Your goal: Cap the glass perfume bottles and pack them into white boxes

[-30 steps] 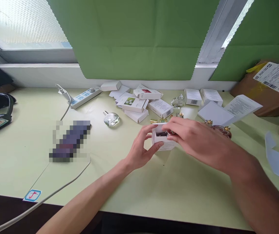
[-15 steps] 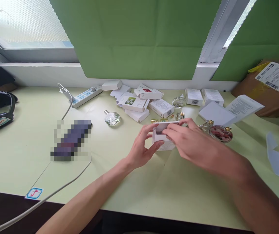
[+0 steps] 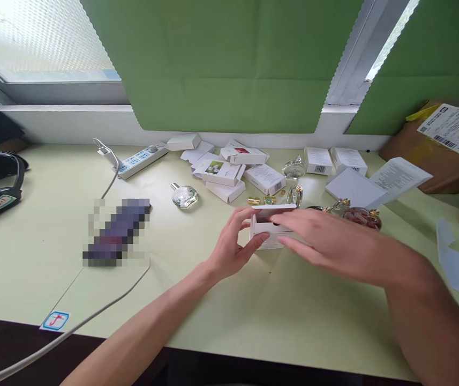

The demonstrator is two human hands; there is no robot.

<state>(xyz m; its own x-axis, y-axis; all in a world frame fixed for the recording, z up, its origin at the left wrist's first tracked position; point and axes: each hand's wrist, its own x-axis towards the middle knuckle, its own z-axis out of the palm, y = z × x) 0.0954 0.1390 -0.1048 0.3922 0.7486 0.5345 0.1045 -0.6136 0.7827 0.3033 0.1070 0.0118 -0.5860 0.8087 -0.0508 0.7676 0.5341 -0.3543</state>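
Note:
A small white carton [image 3: 270, 242] stands on the table with its top flap raised. My left hand [image 3: 233, 242] grips it from the left, thumb on the near face and fingers round the back. My right hand [image 3: 323, 235] is over the opening, fingers stretched into it and thumb apart near the front face. What lies inside is mostly hidden. Just behind the carton are two gold caps [image 3: 261, 200] and a small glass bottle [image 3: 294, 197]. Beyond my right wrist sit gold-topped bottles, one reddish [image 3: 361, 215]. A clear perfume bottle [image 3: 185, 197] lies to the left.
Several white boxes [image 3: 223, 171] are heaped at the back, with two more boxes [image 3: 318, 161] and a glass bottle [image 3: 293, 169] to their right. A power strip [image 3: 143, 161], a blurred-out dark object [image 3: 119, 230], a cable [image 3: 104, 308] and headphones [image 3: 6, 198] occupy the left. A cardboard box [image 3: 450, 145] stands right.
My right hand has flattened, its fingers straightening over the opening and its thumb coming to the near side. My left hand keeps its hold on the carton.

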